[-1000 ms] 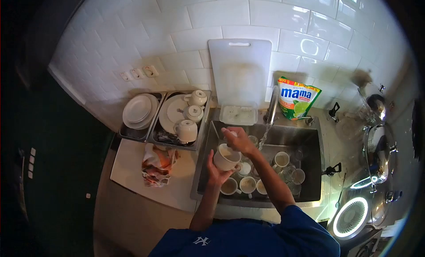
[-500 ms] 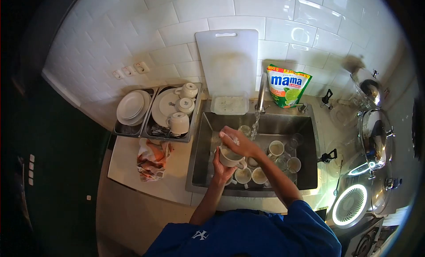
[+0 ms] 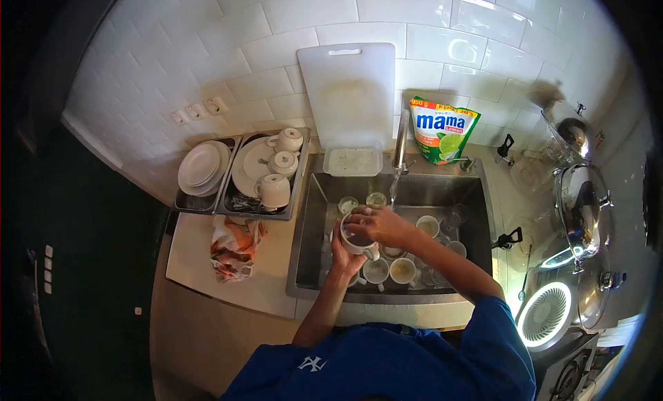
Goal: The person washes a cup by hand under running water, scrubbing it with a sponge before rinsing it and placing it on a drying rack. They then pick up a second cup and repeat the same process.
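Observation:
A white mug (image 3: 358, 245) is gripped by my left hand (image 3: 343, 257), its fingers wrapped round the near left side. The mug is held above the sink (image 3: 476, 263), its handle pointing to the lower right. My right hand (image 3: 380, 225) bends over the rim with its fingers inside the mug, so whatever they hold is hidden. Below, more white mugs, including one mug (image 3: 402, 270) with pale liquid, stand in the basin among several glasses. A thin stream of water runs from the faucet (image 3: 402, 142) behind my right hand.
Left of the sink, a metal tray (image 3: 293, 211) holds upturned cups and a plate, beside stacked plates (image 3: 202, 168). A stained cloth (image 3: 235, 249) lies on the counter. Behind are a white cutting board (image 3: 347, 90), a plastic container (image 3: 353, 162) and a detergent pouch (image 3: 444, 130). Pot lids (image 3: 580, 214) line the right.
My right hand has turned down, its fingers going from above the rim into the mug. A glass behind my hands has come into view. The whole view has shifted slightly.

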A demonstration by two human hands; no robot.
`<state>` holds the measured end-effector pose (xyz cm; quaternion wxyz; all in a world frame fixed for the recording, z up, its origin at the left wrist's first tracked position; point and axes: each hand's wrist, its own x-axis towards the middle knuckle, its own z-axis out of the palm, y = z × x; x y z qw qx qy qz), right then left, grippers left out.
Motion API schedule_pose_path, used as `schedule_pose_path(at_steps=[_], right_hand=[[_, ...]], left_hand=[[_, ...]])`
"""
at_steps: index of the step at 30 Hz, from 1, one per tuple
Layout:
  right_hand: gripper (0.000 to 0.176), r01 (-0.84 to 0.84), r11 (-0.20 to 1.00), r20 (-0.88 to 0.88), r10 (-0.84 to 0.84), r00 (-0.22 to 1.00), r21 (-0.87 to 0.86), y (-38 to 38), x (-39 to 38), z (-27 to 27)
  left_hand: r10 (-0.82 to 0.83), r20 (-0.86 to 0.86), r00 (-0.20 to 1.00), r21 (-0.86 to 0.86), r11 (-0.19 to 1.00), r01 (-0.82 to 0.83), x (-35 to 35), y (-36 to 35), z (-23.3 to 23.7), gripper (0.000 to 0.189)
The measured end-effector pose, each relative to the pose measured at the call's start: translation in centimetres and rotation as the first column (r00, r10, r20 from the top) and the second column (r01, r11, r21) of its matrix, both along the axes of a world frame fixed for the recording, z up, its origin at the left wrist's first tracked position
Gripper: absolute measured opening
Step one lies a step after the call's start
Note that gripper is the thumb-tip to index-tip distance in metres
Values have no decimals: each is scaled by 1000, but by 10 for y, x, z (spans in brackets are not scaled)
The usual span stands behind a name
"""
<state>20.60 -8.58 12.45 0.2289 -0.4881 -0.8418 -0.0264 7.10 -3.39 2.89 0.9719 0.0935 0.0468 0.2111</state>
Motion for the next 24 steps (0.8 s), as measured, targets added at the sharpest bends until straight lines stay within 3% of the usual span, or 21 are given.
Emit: schedule_pose_path(at_steps=[1,4,6,8,10,11,13,14,17,20,22,24], right_hand=[[31,-50,989,26,46,999,139,3,2,-5],[27,98,990,125,-85,988,-100,3,-3,-39],[21,86,971,163,-50,985,-222,-2,0,-57],[16,51,949,-55,-72,996,-311,-4,-1,-57],[12,-17,937,-501,-171,848,-349,-9,-6,-45],[11,76,907,-576,-325,750,-413,-7,-9,-51],[8,214,795,-652,-593,472,-568,-1,-18,-73],[8,313,855,-769,-513,382,-414,5,-22,-79],[8,342,919,-567,-391,725,-197,7,-12,-74],[12,188,967,-242,-227,943,-173,7,4,-82],[14,125,907,-137,-195,971,-402,11,11,-68],[17,108,749,-83,-212,974,-654,11,19,-45]], left_hand=[[-4,23,1000,-3,1000,4,1,0,2,45],[136,-303,943,143,985,-96,5,0,7,44],[184,-357,916,223,969,-107,4,1,-6,47],[250,-330,910,257,952,-168,7,7,-35,49],[343,-252,905,410,885,-221,4,2,-33,47],[381,-210,900,480,843,-245,4,0,-33,46],[414,-235,879,421,859,-292,13,4,-34,39],[432,-231,872,446,843,-300,17,6,-32,37],[446,-257,858,512,816,-271,21,19,-25,34],[377,-353,856,450,871,-197,19,17,-24,33],[336,-361,870,323,920,-222,27,10,-12,30],[376,-273,886,454,862,-226,27,10,-17,31]])
